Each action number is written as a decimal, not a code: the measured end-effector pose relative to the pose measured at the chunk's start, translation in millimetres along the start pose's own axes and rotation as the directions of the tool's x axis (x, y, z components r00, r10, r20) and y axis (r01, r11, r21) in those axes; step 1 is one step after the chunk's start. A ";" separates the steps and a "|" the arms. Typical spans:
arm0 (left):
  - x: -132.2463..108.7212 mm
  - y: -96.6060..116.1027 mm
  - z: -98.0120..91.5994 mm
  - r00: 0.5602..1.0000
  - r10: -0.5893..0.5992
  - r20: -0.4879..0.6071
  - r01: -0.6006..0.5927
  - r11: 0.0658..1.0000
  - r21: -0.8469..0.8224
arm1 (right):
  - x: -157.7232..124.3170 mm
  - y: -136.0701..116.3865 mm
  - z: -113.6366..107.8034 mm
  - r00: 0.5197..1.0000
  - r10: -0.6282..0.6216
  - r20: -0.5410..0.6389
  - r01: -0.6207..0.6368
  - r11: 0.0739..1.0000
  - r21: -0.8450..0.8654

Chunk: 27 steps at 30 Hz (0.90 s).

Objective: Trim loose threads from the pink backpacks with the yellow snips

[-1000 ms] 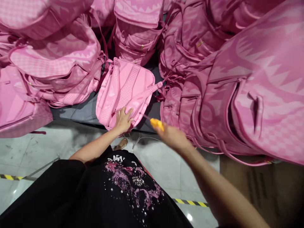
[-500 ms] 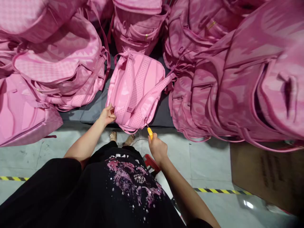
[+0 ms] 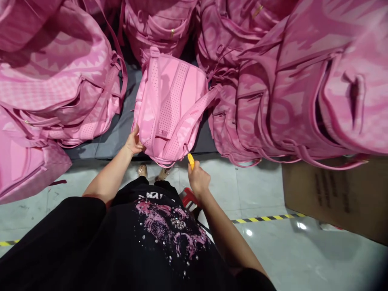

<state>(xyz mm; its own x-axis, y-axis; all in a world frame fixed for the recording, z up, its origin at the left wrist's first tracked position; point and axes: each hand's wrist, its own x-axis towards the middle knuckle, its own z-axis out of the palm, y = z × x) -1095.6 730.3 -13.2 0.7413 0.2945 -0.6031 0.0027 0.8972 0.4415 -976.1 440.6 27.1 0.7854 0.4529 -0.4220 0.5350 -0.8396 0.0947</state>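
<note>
A pink backpack lies back-side up on a dark table, its straps and perforated padding facing me. My left hand grips the backpack's lower left corner, fingers closed on the fabric. My right hand is closed round a small yellow-handled tool, whose tip touches the backpack's bottom edge near a strap end.
Heaps of pink patterned backpacks surround the table on the left, the back and the right. A brown cardboard box stands on the shiny floor at the right. Yellow-black tape marks the floor. A red object shows beneath my right arm.
My left hand went from lying flat on the backpack to gripping its left corner. My right hand drew back from the right and brought the yellow tool to the bottom edge.
</note>
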 end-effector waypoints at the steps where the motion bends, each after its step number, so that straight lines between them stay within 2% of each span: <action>1: 1.7 -0.6 -0.4 1.000 -0.018 0.009 0.018 1.000 -0.019 | 1.1 0.1 2.4 1.000 0.016 -0.009 -0.015 1.000 0.023; 4: 6.1 -2.2 1.0 0.998 -0.052 0.024 0.054 0.991 -0.119 | 8.4 -4.5 5.1 0.999 0.023 -0.031 -0.021 0.997 0.074; 8: 4.1 -1.1 3.1 0.998 -0.061 0.024 0.064 0.985 -0.158 | 14.3 -3.2 -1.1 1.000 0.025 -0.018 -0.023 0.996 0.080; 12: -8.8 3.6 0.2 1.000 -0.007 -0.001 0.007 0.974 -0.226 | 5.3 3.7 -6.4 0.999 0.046 -0.004 -0.045 0.995 0.087; 16: -14.6 2.4 2.5 0.999 0.044 -0.013 -0.046 0.966 -0.255 | 2.7 0.5 -8.5 0.998 0.060 0.006 -0.060 0.991 0.121; 21: -4.6 -7.4 12.3 0.998 -0.012 0.070 0.028 0.972 -0.233 | 12.1 0.5 -16.8 0.992 0.112 0.057 -0.120 0.978 0.168; 24: -2.1 -9.7 11.6 0.991 -0.010 0.133 0.045 0.963 -0.264 | -14.5 12.3 -18.8 0.989 0.125 0.075 -0.137 0.972 0.191; 27: -4.4 -9.9 8.8 0.987 -0.035 0.154 0.078 0.957 -0.280 | -68.4 20.0 -10.7 0.983 0.152 0.105 -0.169 0.969 0.180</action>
<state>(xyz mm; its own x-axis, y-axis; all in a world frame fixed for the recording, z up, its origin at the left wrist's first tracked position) -1093.0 717.3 -9.1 0.8352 0.2085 -0.5088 -0.1275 0.9736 0.1895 -1015.8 396.0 67.4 0.8203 0.2863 -0.4951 0.3301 -0.9439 0.0010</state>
